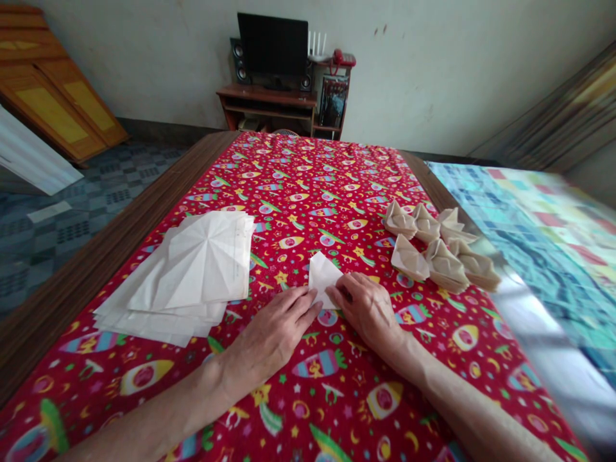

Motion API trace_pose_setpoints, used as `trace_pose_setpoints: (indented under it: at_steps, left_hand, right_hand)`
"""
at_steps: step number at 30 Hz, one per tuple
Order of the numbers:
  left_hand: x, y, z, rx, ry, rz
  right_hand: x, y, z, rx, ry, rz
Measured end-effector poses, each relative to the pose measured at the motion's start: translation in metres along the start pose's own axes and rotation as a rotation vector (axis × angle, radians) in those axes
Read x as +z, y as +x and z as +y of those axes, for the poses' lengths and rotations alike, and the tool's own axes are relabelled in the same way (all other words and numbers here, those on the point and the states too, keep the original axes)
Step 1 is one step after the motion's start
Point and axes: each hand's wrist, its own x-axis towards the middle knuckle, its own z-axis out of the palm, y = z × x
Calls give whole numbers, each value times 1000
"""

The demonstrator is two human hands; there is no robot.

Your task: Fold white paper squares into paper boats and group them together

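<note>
A small folded piece of white paper (321,277) lies on the red cloth between my hands. My left hand (283,321) rests at its lower left edge, fingers together and the fingertips on the paper. On the other side, my right hand (363,305) has its fingers curled and pinches the paper's right edge. To the left is a loose stack of creased white paper sheets (202,263), with fold lines fanning from a point on the top one. Several folded paper boats (411,256) stand in two rows to the right.
A red patterned cloth (312,366) covers the table, with bare brown wood (158,192) along its left side. Beyond the far end stands a desk (269,96) with a monitor (273,45) and a red telephone (342,59). A bed with a patchwork cover (529,212) adjoins on the right.
</note>
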Motion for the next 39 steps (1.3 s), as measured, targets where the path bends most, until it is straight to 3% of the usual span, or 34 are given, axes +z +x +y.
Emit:
trace_pose_setpoints:
  at_steps: [7,12,16,20,27,39]
  left_hand:
    - [-6,1,4,3,23,-25]
    - [-12,2,6,-4,49,-58]
    - [-12,3,7,19,63,-67]
    - [-8,3,7,11,63,-26]
    - [-6,1,5,3,34,-38]
    - [-5,0,5,-5,-18,-71]
  right_hand:
    - [-2,-1,-1,50,-14,9]
    - [-4,-3,5,60,66,106]
    - [-11,-16,2,-140,99,198]
    - [-11,-36,-11,-433,-17,85]
    - [-9,-54,-10,-384,-142,-160]
    - [-27,-72,5,-355,-186,-95]
